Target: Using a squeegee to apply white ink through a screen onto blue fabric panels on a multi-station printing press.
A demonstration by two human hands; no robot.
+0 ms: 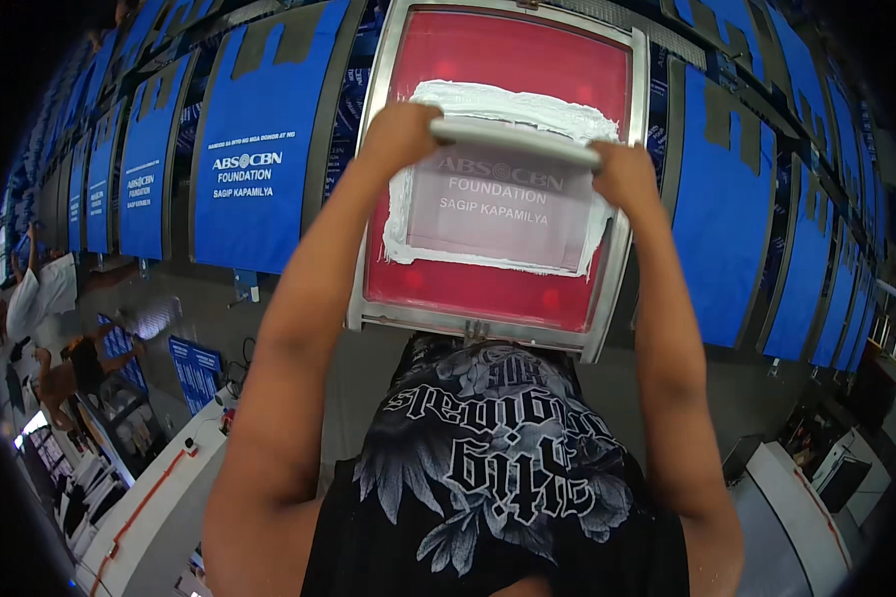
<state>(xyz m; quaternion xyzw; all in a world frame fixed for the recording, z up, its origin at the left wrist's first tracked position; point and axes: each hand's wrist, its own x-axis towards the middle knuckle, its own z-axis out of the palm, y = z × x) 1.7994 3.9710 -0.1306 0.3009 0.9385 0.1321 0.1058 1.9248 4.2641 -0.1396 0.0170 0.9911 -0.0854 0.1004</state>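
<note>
Both my arms reach forward over a screen-printing frame [639, 109] with a silver metal rim and a red mesh [438, 286]. My left hand [402, 137] is closed round the left end of a pale squeegee [516, 140], and my right hand [627, 179] grips its right end. The squeegee lies across the far part of the mesh. Thick white ink [498, 98] is ridged beyond it, and more white ink borders the stencil area [498, 234] at the sides and near edge. Pale lettering shows through that area. The squeegee's lower edge is hidden.
Blue printed fabric panels [259, 219] lie on boards in a row to my left, with more blue panels [722, 239] to my right. A person in white [42, 297] is at the far left. Pale counters [139, 507] with an orange-red strip curve along the lower left.
</note>
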